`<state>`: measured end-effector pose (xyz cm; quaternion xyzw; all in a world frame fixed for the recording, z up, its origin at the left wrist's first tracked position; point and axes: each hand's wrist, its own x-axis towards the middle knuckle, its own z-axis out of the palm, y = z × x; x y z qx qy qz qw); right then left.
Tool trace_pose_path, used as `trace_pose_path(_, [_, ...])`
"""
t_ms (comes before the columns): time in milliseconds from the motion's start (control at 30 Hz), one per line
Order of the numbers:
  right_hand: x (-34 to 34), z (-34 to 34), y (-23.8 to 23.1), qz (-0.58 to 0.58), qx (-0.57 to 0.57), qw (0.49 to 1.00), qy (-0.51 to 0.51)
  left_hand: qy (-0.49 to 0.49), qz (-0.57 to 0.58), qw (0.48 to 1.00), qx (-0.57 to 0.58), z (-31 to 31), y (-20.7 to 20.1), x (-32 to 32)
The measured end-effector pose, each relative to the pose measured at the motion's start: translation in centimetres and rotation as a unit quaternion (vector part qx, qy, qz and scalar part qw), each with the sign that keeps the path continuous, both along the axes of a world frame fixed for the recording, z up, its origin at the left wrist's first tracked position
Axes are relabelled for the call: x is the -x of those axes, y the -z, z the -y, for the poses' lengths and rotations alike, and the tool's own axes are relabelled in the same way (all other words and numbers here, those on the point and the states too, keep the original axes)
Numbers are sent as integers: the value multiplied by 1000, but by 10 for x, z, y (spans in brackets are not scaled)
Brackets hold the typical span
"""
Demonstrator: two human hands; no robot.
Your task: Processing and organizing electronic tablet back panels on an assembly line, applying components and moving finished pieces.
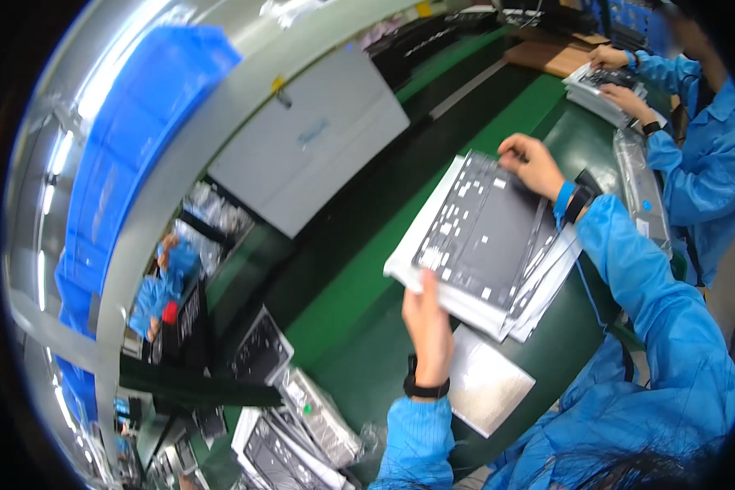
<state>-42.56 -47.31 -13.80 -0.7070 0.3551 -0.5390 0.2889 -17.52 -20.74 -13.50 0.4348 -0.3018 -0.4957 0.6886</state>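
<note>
A thin black panel (474, 237) with many white cut-out marks, like a keyboard-sized sheet, lies on a stack of white sheets (402, 253) on the green bench. My left hand (429, 331) is at the panel's near left corner, thumb on the edge and fingers closed against it, slightly blurred. My right hand (536, 167) is over the panel's far right corner, its fingertips curled together in a pinch. Whatever lies between those fingertips is too small to make out. A blue band and a dark band circle my right wrist; a dark band circles the left.
A silvery flat packet (490, 384) lies near my left wrist. More panels (282, 457) and a plastic-wrapped pack (318, 412) lie at lower left. A grey board (318, 131) stands across the bench, with blue bins (131, 155) above. A co-worker (706, 163) handles another stack at right.
</note>
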Motion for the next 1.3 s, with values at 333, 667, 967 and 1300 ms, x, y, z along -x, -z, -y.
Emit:
trace_pose_path(333, [-43,-200,-102,77,127,989,-14,19,-90,996,17,15,-49,-64])
trace_pose_path(667, [-15,-338,28,-191,42,902,-386,-174,-13,985,9,-23,-46,-223])
trace_pose_path(967, [-13,-342,23,-135,-97,914,-370,-285,-70,948,-119,11,64,-254])
trace_pose_path(1300, [-21,-338,25,-137,-95,907,-387,-468,153,870,-30,-13,-20,-249])
